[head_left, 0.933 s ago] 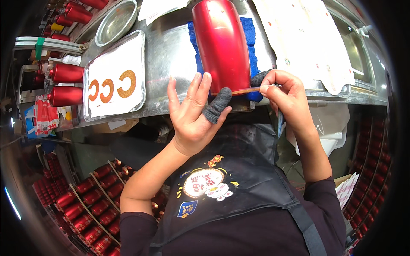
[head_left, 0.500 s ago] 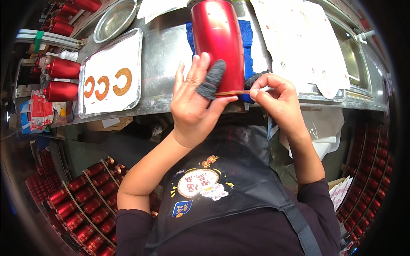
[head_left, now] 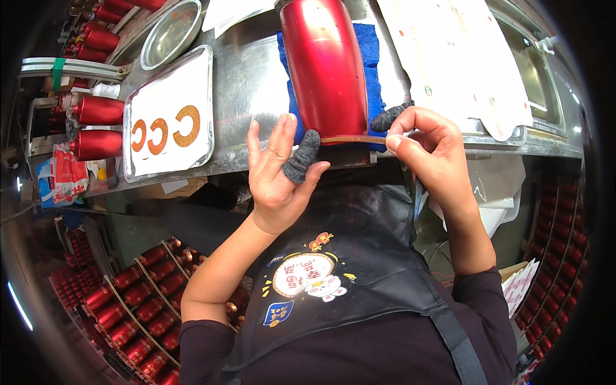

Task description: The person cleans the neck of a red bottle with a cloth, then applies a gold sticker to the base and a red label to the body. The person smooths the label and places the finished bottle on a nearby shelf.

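A glossy red bottle-shaped vessel (head_left: 326, 70) lies on a blue cloth (head_left: 367, 58), its near end at the bench edge. Along that near end runs a thin gold-brown strip (head_left: 350, 138), whose right end stands out past the vessel's side. My right hand (head_left: 433, 151) pinches this free end between thumb and fingers; a dark grey finger cover is on one finger. My left hand (head_left: 277, 186) is just left of the vessel's near end, fingers spread and holding nothing. Its index finger wears a grey cover too.
At left, a metal tray (head_left: 210, 115) carries a white sheet with curved gold pieces (head_left: 187, 126). Behind it is a round metal dish (head_left: 154, 51). White printed sheets (head_left: 449, 70) cover the right of the bench. Racks of red vessels (head_left: 138, 295) stand below at both sides.
My left hand has come off the vessel, moving left and nearer to me. My right hand has shifted right, drawing the strip's end out from the vessel's side.
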`<state>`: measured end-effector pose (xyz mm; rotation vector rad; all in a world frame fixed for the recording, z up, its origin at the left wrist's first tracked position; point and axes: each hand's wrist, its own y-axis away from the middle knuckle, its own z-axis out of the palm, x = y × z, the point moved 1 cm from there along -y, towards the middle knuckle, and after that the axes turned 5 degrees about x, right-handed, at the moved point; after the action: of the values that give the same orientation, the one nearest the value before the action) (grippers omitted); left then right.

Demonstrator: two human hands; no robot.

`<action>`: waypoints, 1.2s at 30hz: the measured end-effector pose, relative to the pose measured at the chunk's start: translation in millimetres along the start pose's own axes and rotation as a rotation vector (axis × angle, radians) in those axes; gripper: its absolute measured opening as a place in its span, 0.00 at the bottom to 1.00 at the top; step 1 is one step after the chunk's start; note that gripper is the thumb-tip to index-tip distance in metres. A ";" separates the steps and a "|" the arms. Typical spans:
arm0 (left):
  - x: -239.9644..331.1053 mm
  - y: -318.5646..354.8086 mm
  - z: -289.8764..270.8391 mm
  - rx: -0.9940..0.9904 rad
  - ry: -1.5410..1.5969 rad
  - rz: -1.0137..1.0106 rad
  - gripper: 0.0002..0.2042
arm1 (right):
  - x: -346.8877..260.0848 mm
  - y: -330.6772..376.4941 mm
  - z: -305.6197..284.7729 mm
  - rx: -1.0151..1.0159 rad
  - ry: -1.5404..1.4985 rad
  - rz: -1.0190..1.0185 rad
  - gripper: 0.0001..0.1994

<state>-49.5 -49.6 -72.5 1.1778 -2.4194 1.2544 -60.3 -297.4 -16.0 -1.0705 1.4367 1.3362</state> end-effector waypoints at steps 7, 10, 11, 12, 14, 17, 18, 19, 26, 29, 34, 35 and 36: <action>0.0 -6.9 0.1 -0.011 -0.010 0.062 0.18 | 8.4 -8.3 -0.9 0.015 0.027 -0.032 0.05; 3.3 -11.5 1.6 -0.006 -0.024 0.084 0.19 | 12.8 -10.6 -1.7 0.009 0.013 -0.060 0.05; 5.2 -13.6 1.6 0.000 -0.040 0.088 0.19 | 14.2 -11.0 -1.6 0.015 0.015 -0.048 0.05; 7.4 -16.2 1.3 0.003 -0.052 0.098 0.19 | 15.2 -11.4 -1.4 0.019 0.008 -0.051 0.05; 12.5 -22.5 -0.1 -0.013 -0.084 0.127 0.18 | 17.0 -12.5 -0.3 0.019 0.002 -0.059 0.05; 22.2 -33.9 2.4 -0.002 -0.147 0.174 0.17 | 19.2 -14.7 1.6 0.011 0.008 -0.066 0.05; 25.1 -37.6 5.3 0.009 -0.174 0.189 0.17 | 19.8 -15.1 2.3 0.010 0.013 -0.066 0.05; 27.9 -40.3 8.7 -0.035 -0.233 0.204 0.16 | 20.3 -15.1 2.8 0.008 0.017 -0.066 0.05; 10.7 -39.2 18.9 0.138 0.022 0.003 0.31 | 16.2 -11.3 6.6 -0.018 0.011 0.032 0.04; 2.4 -23.6 10.0 0.059 0.053 -0.072 0.31 | 10.8 -8.1 8.4 -0.038 -0.046 -0.031 0.04; 3.0 -2.7 -1.2 0.010 0.003 0.033 0.24 | 6.1 -8.0 6.0 -0.027 -0.074 0.012 0.04; 2.4 -1.3 -0.9 -0.013 -0.020 0.020 0.24 | 6.0 -8.3 5.3 -0.028 -0.082 0.001 0.04; 2.6 -0.5 -0.4 -0.016 -0.031 0.035 0.23 | 6.6 -9.0 4.8 -0.024 -0.079 0.007 0.04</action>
<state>-50.9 -50.9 -70.7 1.1636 -2.4783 1.2329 -53.0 -293.2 -24.7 -1.0176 1.3705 1.3883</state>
